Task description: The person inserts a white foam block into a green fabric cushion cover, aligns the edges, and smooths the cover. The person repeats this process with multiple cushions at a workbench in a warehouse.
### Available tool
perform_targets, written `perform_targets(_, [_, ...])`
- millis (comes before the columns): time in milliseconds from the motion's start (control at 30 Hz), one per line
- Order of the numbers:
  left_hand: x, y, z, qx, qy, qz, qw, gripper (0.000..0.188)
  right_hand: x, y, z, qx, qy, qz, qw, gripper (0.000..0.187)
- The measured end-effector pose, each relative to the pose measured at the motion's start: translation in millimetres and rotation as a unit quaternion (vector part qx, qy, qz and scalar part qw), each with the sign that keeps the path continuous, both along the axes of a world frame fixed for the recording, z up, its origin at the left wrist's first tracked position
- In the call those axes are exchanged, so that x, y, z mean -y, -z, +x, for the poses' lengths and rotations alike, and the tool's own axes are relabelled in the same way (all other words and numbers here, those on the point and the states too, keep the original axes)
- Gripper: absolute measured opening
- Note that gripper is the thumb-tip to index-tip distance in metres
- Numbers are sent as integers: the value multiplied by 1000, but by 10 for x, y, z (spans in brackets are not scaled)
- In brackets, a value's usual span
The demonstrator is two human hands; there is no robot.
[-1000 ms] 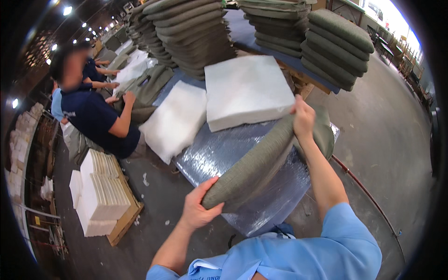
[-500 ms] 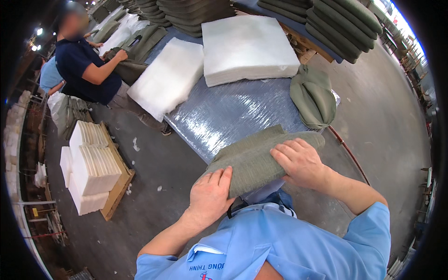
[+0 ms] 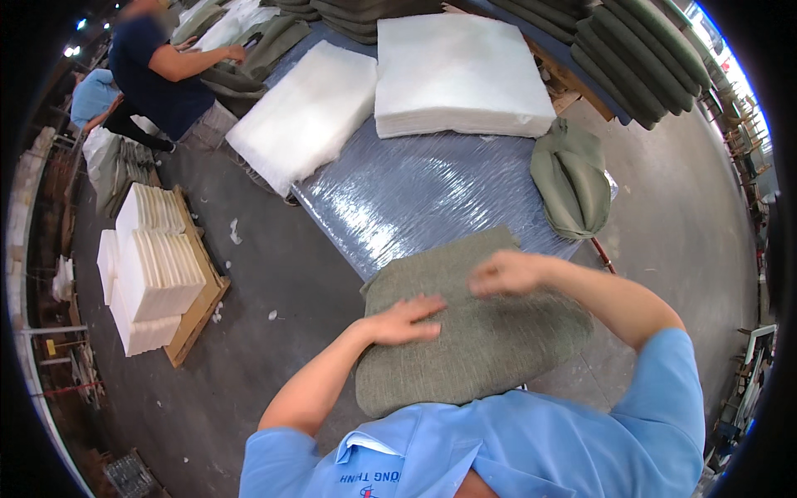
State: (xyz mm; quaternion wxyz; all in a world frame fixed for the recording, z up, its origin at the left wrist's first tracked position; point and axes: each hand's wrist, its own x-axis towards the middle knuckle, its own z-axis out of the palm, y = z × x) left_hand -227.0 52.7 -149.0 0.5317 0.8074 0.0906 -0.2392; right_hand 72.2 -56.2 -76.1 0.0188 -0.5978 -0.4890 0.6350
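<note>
An olive-green fabric cushion (image 3: 465, 361) lies flat at the near corner of the table, reaching back against my shirt. My left hand (image 3: 407, 320) rests on its top toward the left, fingers stretched out and a little blurred. Over the cushion's far right part is my right hand (image 3: 506, 274), smeared by motion with its fingers seeming bent. I cannot tell whether it touches the fabric. A folded green fabric cover (image 3: 571, 178) hangs at the table's right edge.
The table (image 3: 415, 195) is wrapped in shiny film. A thick stack of white wadding (image 3: 465, 75) and a thinner white piece (image 3: 303, 116) lie on it. Green cushions (image 3: 639, 62) are piled at far right. White foam blocks (image 3: 166, 266) sit on a pallet left; a co-worker (image 3: 170, 70) stands beyond.
The cushion, earlier tilted up with both hands gripping its sides, now lies flat and nearer my body. Both hands have moved onto its upper face, closer together.
</note>
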Motion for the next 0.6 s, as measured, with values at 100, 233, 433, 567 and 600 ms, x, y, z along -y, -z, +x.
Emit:
perform_targets(100, [-3,627,386,-40,-146,177,972,65,-515,1084,165,238,-25,132,962,43])
perform_targets(233, [-131,845,622,-37,-191,326,925,55,-795,1611,-142,400,-50,176,898,41])
perform_targets(433, [-273,1128,773,-1,-227,373,899,52,-982,1799,235,223,-22,70,972,42])
perform_targets(567, [-345,1157,842,-37,-197,355,913,35,-903,1865,303,149,82,101,980,36])
perform_targets(600, [-387,1172,850,-51,-185,351,916,32,-832,1893,217,200,24,162,966,32])
